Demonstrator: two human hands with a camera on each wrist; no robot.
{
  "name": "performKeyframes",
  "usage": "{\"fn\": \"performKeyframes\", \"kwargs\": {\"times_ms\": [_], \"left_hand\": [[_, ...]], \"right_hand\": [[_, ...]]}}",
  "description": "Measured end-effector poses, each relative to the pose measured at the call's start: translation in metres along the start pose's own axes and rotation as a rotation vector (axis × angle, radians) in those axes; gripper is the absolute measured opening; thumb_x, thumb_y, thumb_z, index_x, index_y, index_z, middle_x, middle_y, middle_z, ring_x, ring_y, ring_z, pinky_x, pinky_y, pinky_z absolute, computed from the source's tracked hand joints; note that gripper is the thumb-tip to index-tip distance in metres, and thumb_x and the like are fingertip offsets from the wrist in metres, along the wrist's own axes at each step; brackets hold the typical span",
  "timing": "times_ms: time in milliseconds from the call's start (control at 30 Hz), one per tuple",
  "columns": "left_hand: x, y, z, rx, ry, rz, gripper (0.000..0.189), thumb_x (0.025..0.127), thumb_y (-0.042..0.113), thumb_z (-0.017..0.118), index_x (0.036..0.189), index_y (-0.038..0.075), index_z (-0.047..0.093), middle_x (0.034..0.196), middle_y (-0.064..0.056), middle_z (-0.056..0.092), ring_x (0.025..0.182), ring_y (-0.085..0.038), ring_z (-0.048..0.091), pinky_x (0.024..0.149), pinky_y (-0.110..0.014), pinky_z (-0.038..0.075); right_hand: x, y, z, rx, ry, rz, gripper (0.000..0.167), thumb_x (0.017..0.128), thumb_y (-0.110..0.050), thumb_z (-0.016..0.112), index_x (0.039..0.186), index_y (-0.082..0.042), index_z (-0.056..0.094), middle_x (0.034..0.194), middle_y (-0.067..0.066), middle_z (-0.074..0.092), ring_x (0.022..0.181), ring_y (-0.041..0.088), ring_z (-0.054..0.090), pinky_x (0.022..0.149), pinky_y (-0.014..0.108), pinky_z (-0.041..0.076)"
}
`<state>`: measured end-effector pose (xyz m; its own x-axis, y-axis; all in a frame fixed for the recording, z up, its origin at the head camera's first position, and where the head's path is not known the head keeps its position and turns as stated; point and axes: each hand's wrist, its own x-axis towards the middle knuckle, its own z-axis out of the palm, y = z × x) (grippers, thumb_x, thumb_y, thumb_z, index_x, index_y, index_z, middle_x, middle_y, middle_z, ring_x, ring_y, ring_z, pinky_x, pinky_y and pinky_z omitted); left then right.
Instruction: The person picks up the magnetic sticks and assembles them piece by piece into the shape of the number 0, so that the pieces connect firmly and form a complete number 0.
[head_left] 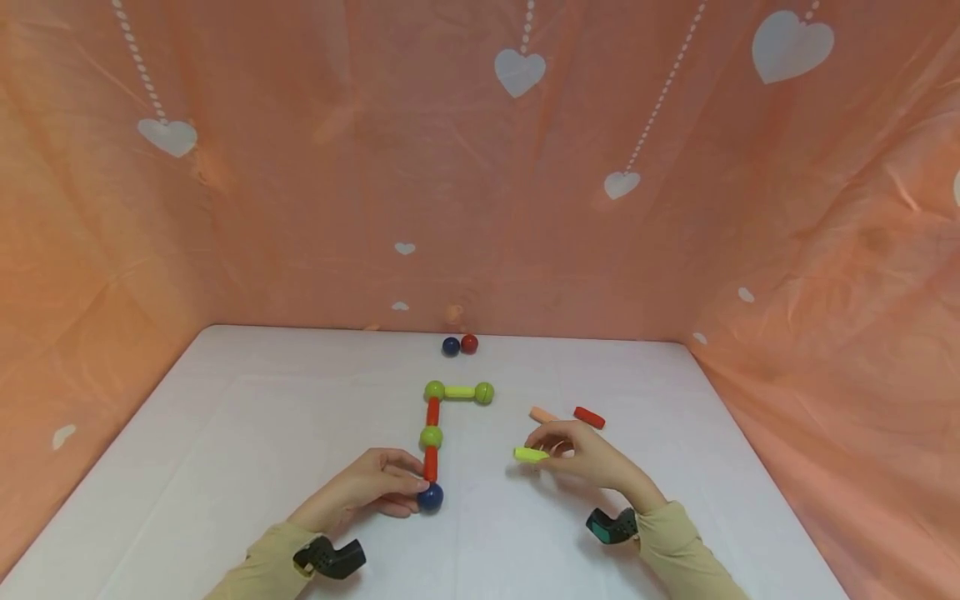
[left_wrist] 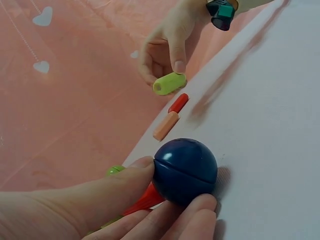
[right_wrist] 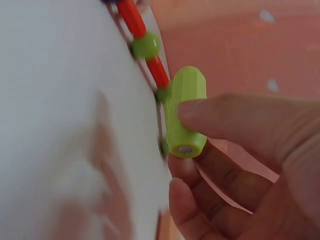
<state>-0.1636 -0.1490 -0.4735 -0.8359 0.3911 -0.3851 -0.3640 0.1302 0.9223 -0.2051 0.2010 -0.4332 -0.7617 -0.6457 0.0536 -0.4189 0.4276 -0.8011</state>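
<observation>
My left hand (head_left: 382, 482) pinches a dark blue ball (left_wrist: 185, 171) between thumb and fingers. That ball sits at the near end of a joined chain: a red stick (head_left: 431, 464), a green ball (head_left: 431, 437), a second red stick (head_left: 432, 412), another green ball (head_left: 434, 390), then a yellow-green stick (head_left: 459, 392) running right to a third green ball (head_left: 484, 392). Raised over the table to the right, my right hand (head_left: 588, 457) pinches a loose yellow-green stick (right_wrist: 187, 112). A silvery round inset shows in this stick's end in the right wrist view.
Beyond the right hand lie a peach stick (head_left: 543, 414) and a loose red stick (head_left: 589, 417). A blue ball (head_left: 451, 347) and a red ball (head_left: 469, 343) stand side by side near the back edge of the white table (head_left: 262, 400). Orange cloth (head_left: 450, 167) with hearts surrounds it.
</observation>
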Motion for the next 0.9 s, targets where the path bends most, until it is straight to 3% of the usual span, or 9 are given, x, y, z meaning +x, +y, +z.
{"fn": "performKeyframes", "kwargs": {"times_ms": [300,467,900], "left_hand": [[-0.002,0.002,-0.003,-0.010,-0.006,-0.003,0.043,0.085,0.016,0.074,0.119,-0.005,0.058,0.094,-0.014,0.070,0.077,-0.023,0.069,0.070,-0.033,0.057],[-0.001,0.003,-0.001,0.027,0.004,-0.012,0.045,0.083,0.024,0.076,0.116,-0.003,0.062,0.094,-0.013,0.070,0.077,-0.023,0.069,0.071,-0.033,0.057],[-0.002,0.006,0.009,0.090,0.076,-0.003,0.045,0.077,0.024,0.082,0.108,-0.004,0.064,0.089,-0.011,0.071,0.076,-0.020,0.067,0.068,-0.033,0.057]], "right_hand": [[0.024,-0.013,0.038,0.042,-0.145,-0.041,0.023,0.085,-0.007,0.072,0.107,-0.014,0.068,0.102,-0.005,0.066,0.089,0.012,0.058,0.079,0.028,0.051],[0.032,-0.017,0.057,0.075,-0.186,-0.010,0.023,0.085,-0.004,0.071,0.107,-0.012,0.068,0.100,-0.002,0.067,0.089,0.014,0.058,0.080,0.028,0.051],[0.041,-0.017,0.070,0.098,-0.215,-0.052,0.023,0.087,-0.005,0.070,0.108,-0.014,0.068,0.101,-0.007,0.066,0.087,0.009,0.058,0.077,0.024,0.050]]}}
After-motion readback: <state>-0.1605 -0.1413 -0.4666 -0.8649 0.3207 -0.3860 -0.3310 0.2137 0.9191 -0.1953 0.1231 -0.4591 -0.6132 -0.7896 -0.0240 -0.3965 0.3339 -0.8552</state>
